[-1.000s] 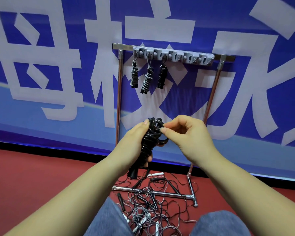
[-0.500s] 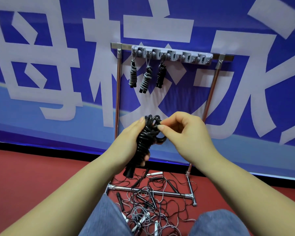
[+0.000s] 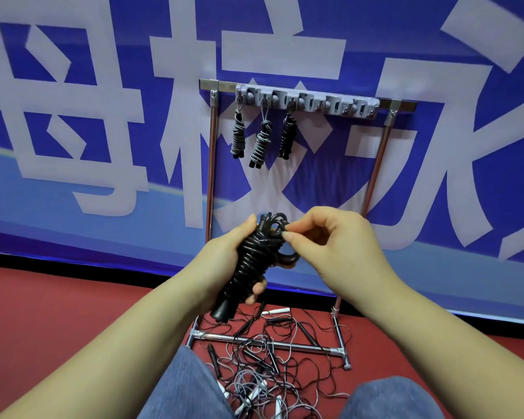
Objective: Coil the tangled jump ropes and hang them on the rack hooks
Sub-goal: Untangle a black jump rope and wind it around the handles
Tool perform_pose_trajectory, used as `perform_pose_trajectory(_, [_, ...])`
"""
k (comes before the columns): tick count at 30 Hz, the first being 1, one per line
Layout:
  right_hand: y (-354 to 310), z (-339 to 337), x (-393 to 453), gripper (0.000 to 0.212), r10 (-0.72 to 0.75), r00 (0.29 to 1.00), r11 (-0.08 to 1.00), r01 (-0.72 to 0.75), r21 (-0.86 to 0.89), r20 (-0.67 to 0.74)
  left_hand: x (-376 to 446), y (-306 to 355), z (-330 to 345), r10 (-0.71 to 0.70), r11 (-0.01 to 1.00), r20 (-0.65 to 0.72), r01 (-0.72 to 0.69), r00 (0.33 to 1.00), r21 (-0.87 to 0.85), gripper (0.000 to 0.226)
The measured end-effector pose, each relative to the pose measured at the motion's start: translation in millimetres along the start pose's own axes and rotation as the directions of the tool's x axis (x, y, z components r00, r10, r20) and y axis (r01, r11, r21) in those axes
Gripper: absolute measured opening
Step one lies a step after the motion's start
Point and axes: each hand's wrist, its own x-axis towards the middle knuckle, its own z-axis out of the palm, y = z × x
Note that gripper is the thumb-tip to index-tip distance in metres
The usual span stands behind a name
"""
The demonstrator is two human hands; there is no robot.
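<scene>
Black and glossy, the coiled plastic jump rope bundle (image 3: 254, 261) sits upright-but-tilted in front of the person's chest, its long axis running from the handle ends low on the left up to a loose loop at the upper right. Going left to right: the left hand (image 3: 224, 261) wraps round the middle of the bundle, thumb up near the top and fingertips showing under the lower end, so it carries the weight. Just beside it, the right hand (image 3: 330, 240) pinches the free loop at the top of the bundle between thumb and forefinger, the other fingers curled.

Above and beyond both hands stands the chrome tube rack (image 3: 375, 164), whose grey plastic hook strip (image 3: 307, 99) already carries three coiled ropes (image 3: 262, 139) on its left hooks; the hooks to the right look free. The next free hook probably lies up and slightly right of the pinched loop, nearer the right hand. On the red floor, the tangled pile of thin ropes (image 3: 270, 364) waits.
</scene>
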Motion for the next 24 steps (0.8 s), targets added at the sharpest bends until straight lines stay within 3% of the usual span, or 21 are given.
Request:
perform_pose_trajectory(5, [-2, -1, 2, 0.021, 0.010, 0.999, 0.997, -0.014, -0.074, -0.042, -1, 0, 4, 0.093, 0.993, -0.059, -0.089, 0.994, 0.079, 0.047])
perform_pose_trajectory(11, [-8, -4, 6, 0.019, -0.070, 0.998, 0.991, 0.069, -0.113, -0.007, -3, 4, 4, 0.156, 0.974, -0.019, -0.151, 0.988, 0.167, 0.042])
perform_pose_trajectory(15, [-4, 0, 5, 0.013, -0.017, 0.999, 1.000, 0.016, -0.014, -0.044, -5, 5, 6, 0.216, 0.941, -0.014, -0.205, 0.976, 0.268, 0.029])
perform_pose_trajectory(19, [5, 7, 1, 0.010, 0.067, 0.995, 0.994, -0.061, 0.091, -0.071, -3, 2, 7, 0.345, 0.833, -0.049, -0.282, 0.937, 0.477, 0.024])
perform_pose_trajectory(21, [9, 10, -2, 0.015, 0.096, 0.992, 0.990, -0.087, 0.114, -0.077, -2, -1, 3, 0.373, 0.765, -0.008, -0.302, 0.928, 0.569, 0.034])
perform_pose_trajectory(24, [12, 14, -5, 0.018, 0.215, 0.975, 0.935, -0.190, 0.300, -0.053, 0, -6, -6, 0.386, 0.635, 0.008, -0.272, 0.923, 0.723, 0.048])
